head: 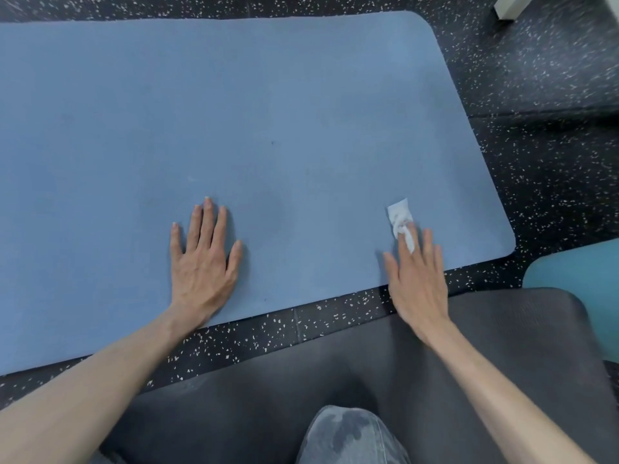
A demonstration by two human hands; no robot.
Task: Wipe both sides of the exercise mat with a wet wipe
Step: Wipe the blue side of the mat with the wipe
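Observation:
A blue exercise mat (234, 128) lies flat on the speckled black floor and fills most of the view. My left hand (202, 262) rests palm down on the mat near its front edge, fingers straight and spread. My right hand (417, 279) lies over the mat's front right part with straight fingers. A small crumpled white wet wipe (400, 219) sits under its fingertips and sticks out ahead of them, pressed against the mat.
A dark grey mat (502, 346) lies under me in front, with my knee in grey jeans (348, 437) on it. A teal mat (582, 272) shows at the right edge. A white furniture base (512, 6) stands at the top right.

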